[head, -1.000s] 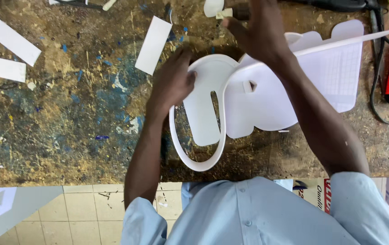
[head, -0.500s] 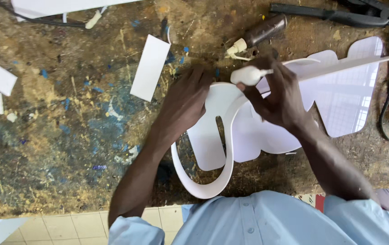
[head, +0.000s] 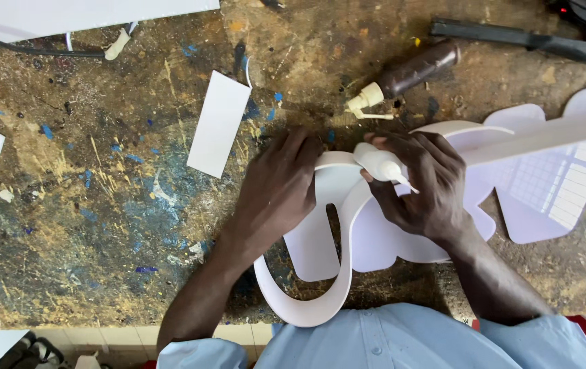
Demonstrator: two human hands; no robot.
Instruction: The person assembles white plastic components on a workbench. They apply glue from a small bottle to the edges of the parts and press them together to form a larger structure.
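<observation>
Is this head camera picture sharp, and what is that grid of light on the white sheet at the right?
In the head view, the worn bench and both hands look sharp, with soft, even light. The glossy white sheet mirrors a barred window as pale glare. The bench edges bow slightly, a wide-lens effect.

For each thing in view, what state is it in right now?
Left hand: pressing flat on the curved strip.
Right hand: gripping the glue bottle.
Glue bottle: tilted, nozzle towards the strip.
Curved strip: standing on edge, bent in a loop.
White cutout: lying flat.
Brown bottle: lying on its side.
Rectangle piece: lying flat, loose.
</observation>
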